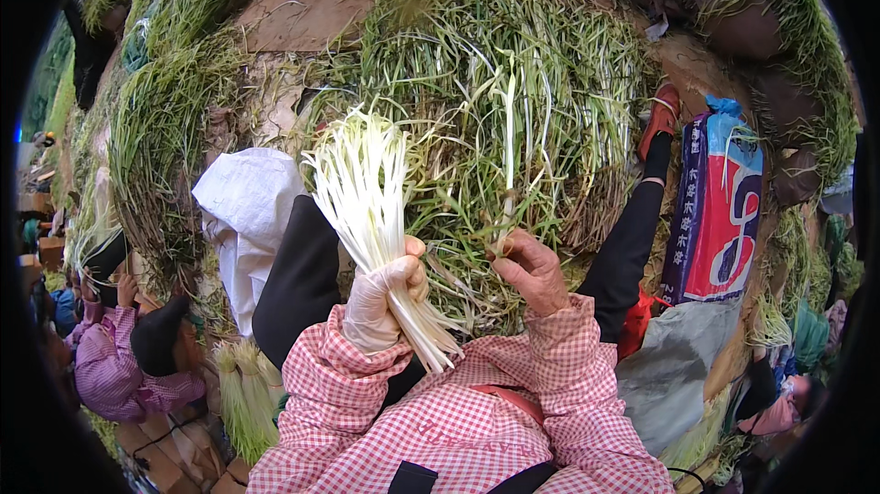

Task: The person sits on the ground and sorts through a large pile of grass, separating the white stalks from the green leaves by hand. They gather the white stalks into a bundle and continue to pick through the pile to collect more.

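A thick bundle of long, pale chive-like stalks is wrapped in my left hand, which wears a thin translucent glove. The bundle tilts up and to the left, with its narrower ends sticking out below my fist. My bare right hand pinches the near end of a single pale stalk between thumb and fingers. That stalk points away from me over a broad heap of green and pale stalks. Withered leafy bits hang about it close to my fingertips.
A white sack lies by my left knee. Right of my outstretched leg is a red and blue printed bag, above a grey sheet. Bundled stalks stand at lower left, near a co-worker's checked sleeve.
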Motion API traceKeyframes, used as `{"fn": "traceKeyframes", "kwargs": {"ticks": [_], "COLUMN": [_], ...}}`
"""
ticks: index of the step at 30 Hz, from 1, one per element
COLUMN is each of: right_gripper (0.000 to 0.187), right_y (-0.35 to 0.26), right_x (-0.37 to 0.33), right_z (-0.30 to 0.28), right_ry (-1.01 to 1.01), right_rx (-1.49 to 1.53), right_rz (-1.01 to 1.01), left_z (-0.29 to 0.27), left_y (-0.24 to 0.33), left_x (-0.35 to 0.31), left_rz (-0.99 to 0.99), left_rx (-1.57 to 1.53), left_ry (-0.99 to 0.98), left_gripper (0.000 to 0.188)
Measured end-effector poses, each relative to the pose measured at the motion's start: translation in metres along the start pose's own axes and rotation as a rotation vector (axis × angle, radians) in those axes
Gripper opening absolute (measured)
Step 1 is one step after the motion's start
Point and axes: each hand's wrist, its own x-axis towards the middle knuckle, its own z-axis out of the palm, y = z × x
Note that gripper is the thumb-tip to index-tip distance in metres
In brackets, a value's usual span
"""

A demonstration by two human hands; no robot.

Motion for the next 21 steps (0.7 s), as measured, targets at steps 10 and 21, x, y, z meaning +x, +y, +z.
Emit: {"fn": "traceKeyframes", "kwargs": {"ticks": [10,21], "right_gripper": [0.017,0.046], "right_y": [0.008,0.001], "right_x": [-0.039,-0.021], "right_z": [0.039,0.057], "right_ry": [0.171,0.182], "right_rx": [-0.441,0.041], "right_rz": [-0.030,0.198], "left_z": [-0.006,-0.007], "left_y": [-0.017,-0.030], "left_x": [0.014,0.011], "left_rz": [0.097,0.079], "left_rx": [0.289,0.324], "left_ry": [0.010,0.089], "left_gripper": [0.030,0.028]}}
